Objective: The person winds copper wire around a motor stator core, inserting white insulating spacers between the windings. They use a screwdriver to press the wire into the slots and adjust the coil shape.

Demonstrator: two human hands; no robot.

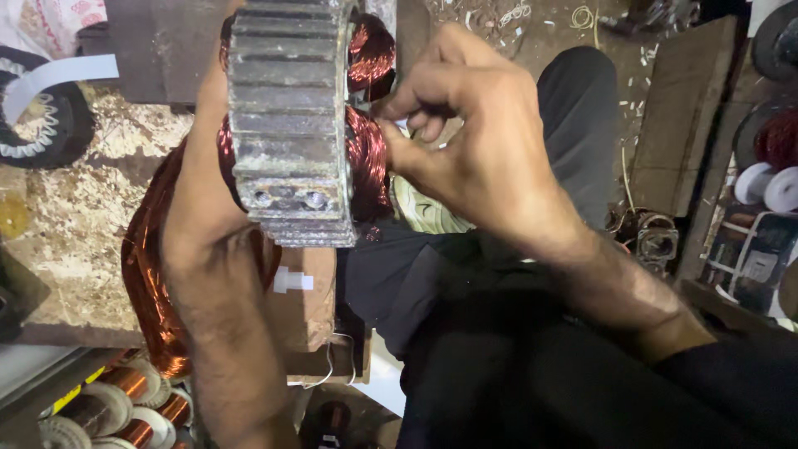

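Pinching now: my right hand (pixel 474 141) has thumb and fingertips pressed together on a small pale strip, right against the copper winding (pixel 366 162) bulging from the near end of the motor stator (pixel 287 125). My left hand (pixel 204 191) sits on the stator's far side, forearm up alongside it; the ribbed grey casing hides those fingers, so I can't tell how they grip. By my read, I'm working that strip, likely insulation, in among the coils. What's called for is a steady brace from the left and a fine push from the right without nicking the wire.

Below my left forearm, a loose hank of copper wire (pixel 150 283) drapes down, with a white plastic piece (pixel 291 281) on a wooden block just beside it. Farther down, wire spools (pixel 116 407) cluster. Well off past my right wrist, white round reels (pixel 769 185) stand above a dark box with a pale label (pixel 752 264).
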